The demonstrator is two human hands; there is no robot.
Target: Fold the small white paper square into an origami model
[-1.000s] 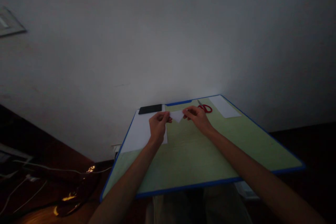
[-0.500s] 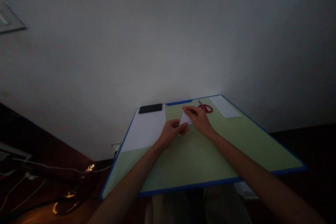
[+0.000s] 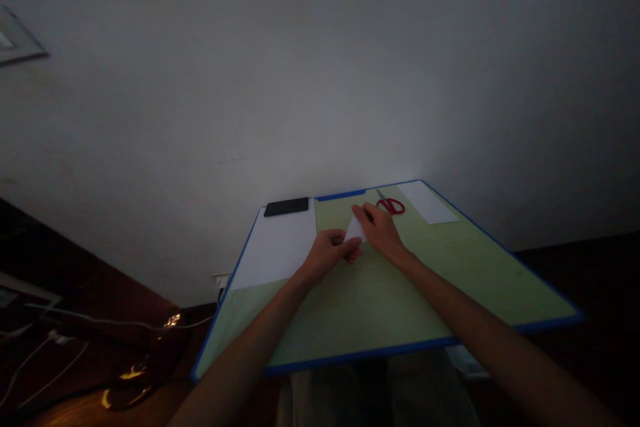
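Between my two hands is a small piece of white paper [image 3: 355, 229], partly covered by my fingers. My left hand [image 3: 331, 251] grips its lower left part, thumb on top. At its upper right, my right hand [image 3: 379, 225] pinches the paper's edge with thumb and fingertips. Just beyond the right hand lie scissors [image 3: 391, 205] with red handles, their blades pointing toward the wall. Both hands are over the middle of a light green table [image 3: 400, 300] with blue edging.
A large white sheet [image 3: 270, 250] covers the table's left side, with a flat black rectangular object [image 3: 286, 207] on its far end. A white paper strip [image 3: 429, 204] lies at the far right. The wall [image 3: 320, 80] rises behind the table. White cables [image 3: 115, 322] run at lower left.
My right hand's fingertips have shifted slightly and curled more over the paper's upper edge. My left hand stays nearly in place, still gripping the paper.
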